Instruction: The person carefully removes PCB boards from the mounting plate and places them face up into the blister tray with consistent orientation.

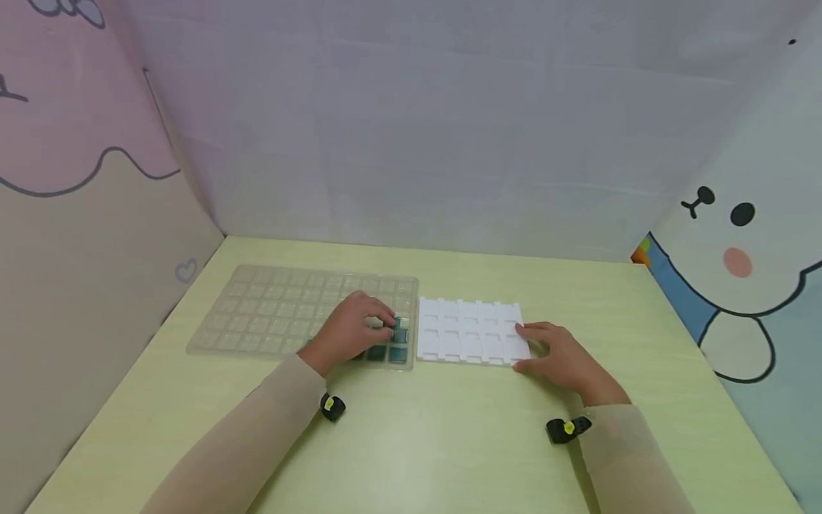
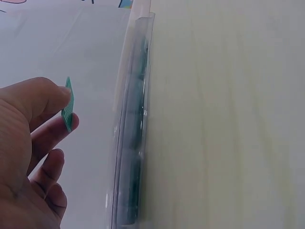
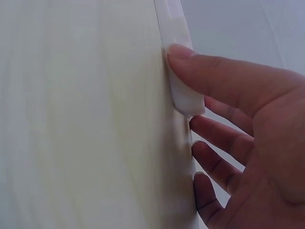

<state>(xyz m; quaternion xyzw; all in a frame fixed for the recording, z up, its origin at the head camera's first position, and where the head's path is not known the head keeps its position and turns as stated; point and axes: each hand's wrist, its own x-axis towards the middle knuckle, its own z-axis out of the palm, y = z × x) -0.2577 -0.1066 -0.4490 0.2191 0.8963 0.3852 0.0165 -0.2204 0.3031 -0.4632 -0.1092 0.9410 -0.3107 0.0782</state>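
My left hand is raised over the right part of a clear plastic compartment tray. Between thumb and index finger it pinches a thin green tile, seen nearly edge-on in the left wrist view, above the tray. Several teal tiles lie in the compartments at the tray's near right corner; the hand covers part of them. A white slotted tray sits just right of the clear one. My right hand holds its near right corner, thumb at the near edge and fingers along the right side.
Both trays lie flat on a pale yellow table. A whitish wall panel rises behind the table. Printed cartoon panels stand at left and right. Each wrist wears a black camera.
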